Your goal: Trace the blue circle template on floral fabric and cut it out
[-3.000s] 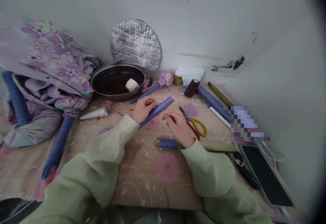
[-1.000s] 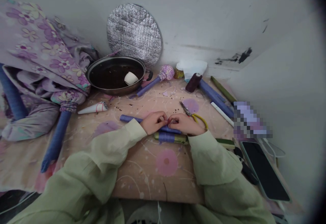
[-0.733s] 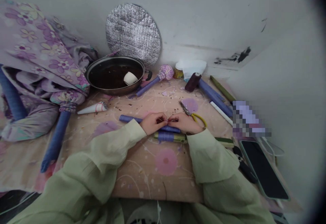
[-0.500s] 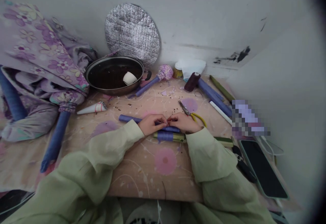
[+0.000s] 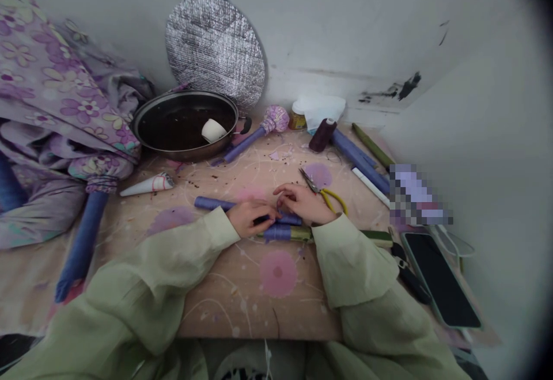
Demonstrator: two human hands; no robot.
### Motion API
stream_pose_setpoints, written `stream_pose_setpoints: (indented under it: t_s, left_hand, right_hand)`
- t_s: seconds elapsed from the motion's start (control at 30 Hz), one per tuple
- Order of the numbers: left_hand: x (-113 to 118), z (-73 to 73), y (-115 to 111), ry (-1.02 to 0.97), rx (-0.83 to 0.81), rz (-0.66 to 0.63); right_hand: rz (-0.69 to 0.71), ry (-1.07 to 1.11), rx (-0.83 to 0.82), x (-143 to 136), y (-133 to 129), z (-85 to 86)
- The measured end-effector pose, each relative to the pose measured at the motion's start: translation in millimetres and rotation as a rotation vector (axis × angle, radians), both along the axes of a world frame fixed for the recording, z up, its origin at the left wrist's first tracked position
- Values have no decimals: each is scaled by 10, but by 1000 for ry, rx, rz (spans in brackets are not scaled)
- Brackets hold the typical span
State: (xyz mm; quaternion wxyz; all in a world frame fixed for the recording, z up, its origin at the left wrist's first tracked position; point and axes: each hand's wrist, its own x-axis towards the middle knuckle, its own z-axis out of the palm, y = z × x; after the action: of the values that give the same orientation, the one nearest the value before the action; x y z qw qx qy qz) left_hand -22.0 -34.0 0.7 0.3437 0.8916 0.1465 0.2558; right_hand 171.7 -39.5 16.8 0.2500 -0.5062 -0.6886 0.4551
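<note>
Across the middle of the table lies a slim tube with a blue-violet covering point(image 5: 211, 202). My left hand point(image 5: 251, 217) is closed over this tube, its fingers curled down near the right part. Just to the right, my right hand point(image 5: 306, 202) is held above the tube's right end, with bent fingers and a gap between thumb and forefinger. Nothing shows in that gap. In front of the tube is a green stick point(image 5: 302, 234) with a blue-violet wrap point(image 5: 277, 232) around its middle. Yellow-handled pliers point(image 5: 333, 198) lie behind my right hand.
A black pan point(image 5: 164, 121) holding a white cup point(image 5: 213, 130) stands at the back left, before a silver foil disc point(image 5: 216, 52). Flowered cloth point(image 5: 64, 80) fills the left. A dark thread spool point(image 5: 322, 135) stands behind; a phone point(image 5: 440, 279) lies at right.
My fingertips, which met over the tube, have come apart. The right hand has lifted and loosened; the left has turned down over the tube. The whole view has shifted slightly.
</note>
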Motion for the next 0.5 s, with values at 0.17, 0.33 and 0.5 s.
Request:
stream_pose_setpoints:
  t_s: [0.17,0.33,0.5]
  left_hand:
    - [6,-1,-33,-19,34,21]
    - [21,-19,-36,-101,117,15]
    - [26,-35,-28,-113,142,23]
  right_hand:
    - [-62,-86,83,10,-17,15]
    - [-130,-205,80,46,-24,67]
    - [-55,-257,102,24,-97,214]
